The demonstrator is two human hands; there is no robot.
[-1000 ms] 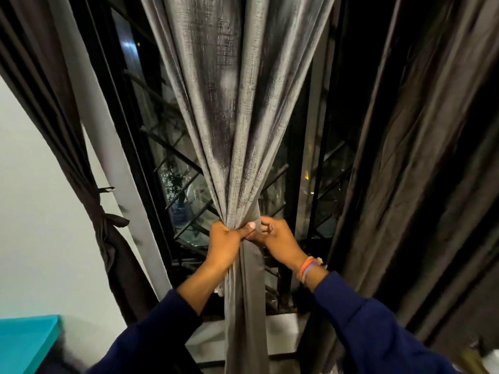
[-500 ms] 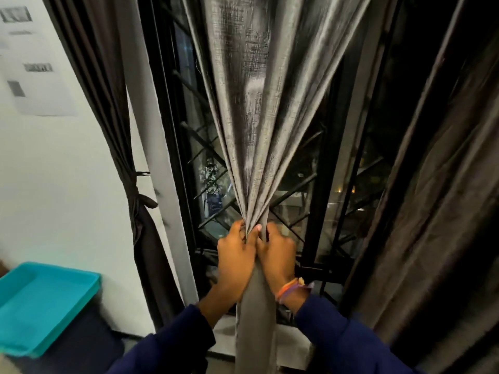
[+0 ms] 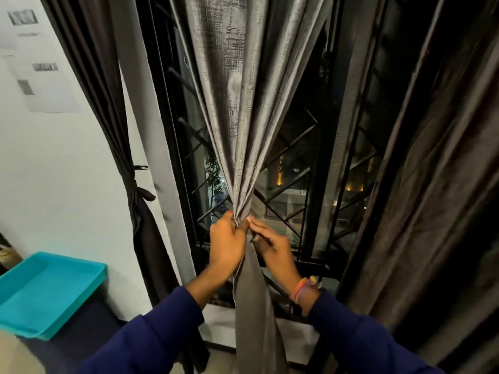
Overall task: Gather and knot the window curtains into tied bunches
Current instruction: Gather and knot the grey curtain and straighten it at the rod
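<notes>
Now, at your far left a turquoise tray [image 3: 46, 290] sits low against the white wall [image 3: 54, 168], which carries blurred paper sheets [image 3: 40, 63] higher up. Just right of the wall hangs the dark side curtain [image 3: 108, 109], already cinched into a bunch by a tie [image 3: 137, 191] whose loose ends stick out toward the window. Next comes the pale window frame [image 3: 151, 147], then the black window grille [image 3: 286, 168] with night lights behind it. In the middle hangs the grey curtain [image 3: 243, 90], its folds narrowing down to a tight neck between your two hands. Your left hand [image 3: 226, 244] grips that neck from the left, fingers curled around the gathered cloth, thumb at the pinch point. Your right hand [image 3: 272, 247] touches the same neck from the right; its fingers [image 3: 256, 225] lie fairly straight against the fabric, tips at the gather, and whether they pinch it you cannot tell. Below both hands the cloth falls loose between your blue sleeves. A coloured wristband [image 3: 301, 290] circles your right wrist. Far right hangs another dark curtain [image 3: 432, 184], ungathered.
</notes>
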